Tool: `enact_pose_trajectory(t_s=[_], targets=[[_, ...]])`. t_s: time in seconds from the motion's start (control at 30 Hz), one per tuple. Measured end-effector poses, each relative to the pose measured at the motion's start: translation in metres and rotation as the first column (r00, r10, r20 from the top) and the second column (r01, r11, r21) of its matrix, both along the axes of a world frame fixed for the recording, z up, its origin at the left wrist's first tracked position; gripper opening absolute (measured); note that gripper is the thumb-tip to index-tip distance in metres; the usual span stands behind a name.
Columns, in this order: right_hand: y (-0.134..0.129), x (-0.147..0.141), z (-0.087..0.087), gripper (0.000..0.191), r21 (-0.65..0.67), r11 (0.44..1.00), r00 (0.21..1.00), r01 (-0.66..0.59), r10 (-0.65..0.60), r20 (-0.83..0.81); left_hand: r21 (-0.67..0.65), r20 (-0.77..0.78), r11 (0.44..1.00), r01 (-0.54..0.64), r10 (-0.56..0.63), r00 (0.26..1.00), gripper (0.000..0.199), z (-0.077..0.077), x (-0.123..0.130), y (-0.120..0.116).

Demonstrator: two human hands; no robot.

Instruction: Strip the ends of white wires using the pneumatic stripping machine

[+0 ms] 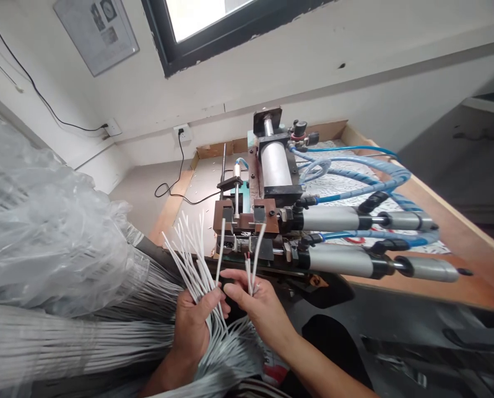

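My left hand (193,323) is closed around a fanned bundle of white cables (192,260), their ends pointing up and away. One cable (221,246) stands apart from the bundle near my left fingertips. Closed on a few white cables (258,251) is my right hand (265,309), its thumb and forefinger toward the left hand. Beside the taller of these, shorter ends (248,264) show a little red at the tip. Just beyond both hands stands a pneumatic machine with brown clamp blocks (265,213). The held cables trail down into a grey-white mass (230,354) below.
Several silver air cylinders (333,219) reach right from the machine, with blue hoses (363,166) looping behind. A wooden-edged tray (421,193) surrounds it, with white scraps inside. At left lie thick cable bundles (35,342) and clear plastic wrapping (56,226). A black cord (182,166) runs from a wall socket.
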State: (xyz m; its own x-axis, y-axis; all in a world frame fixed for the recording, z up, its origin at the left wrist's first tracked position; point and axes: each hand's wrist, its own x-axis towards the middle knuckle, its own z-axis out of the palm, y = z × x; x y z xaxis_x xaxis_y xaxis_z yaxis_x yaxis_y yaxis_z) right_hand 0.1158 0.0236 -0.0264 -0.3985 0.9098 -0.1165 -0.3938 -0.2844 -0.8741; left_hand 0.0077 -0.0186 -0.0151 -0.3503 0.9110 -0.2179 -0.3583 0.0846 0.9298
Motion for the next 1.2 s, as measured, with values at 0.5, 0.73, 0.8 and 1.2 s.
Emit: enact_pose_trajectory(t_s=[0.5,0.73,0.8,1.2], targets=[[-0.004,-0.003,-0.007,0.027,-0.114,0.981,0.986,0.158,-0.151,0.067,-0.115,0.144,0.987,-0.111,0.127,0.981,0.012,0.007,-0.005,0.004],[0.003,-0.001,-0.004,0.027,-0.184,0.97,0.986,0.159,-0.167,-0.028,-0.104,0.164,0.992,-0.068,0.085,0.983,0.016,0.01,-0.003,0.004],[0.005,-0.002,-0.003,0.026,-0.195,0.968,0.986,0.157,-0.166,-0.033,-0.082,0.158,0.995,-0.05,0.062,0.985,0.014,0.01,-0.002,0.003],[0.009,-0.006,0.008,0.029,-0.202,0.977,0.982,-0.072,0.034,-0.184,-0.049,0.082,0.996,0.079,-0.075,0.994,0.006,0.005,-0.001,-0.001]])
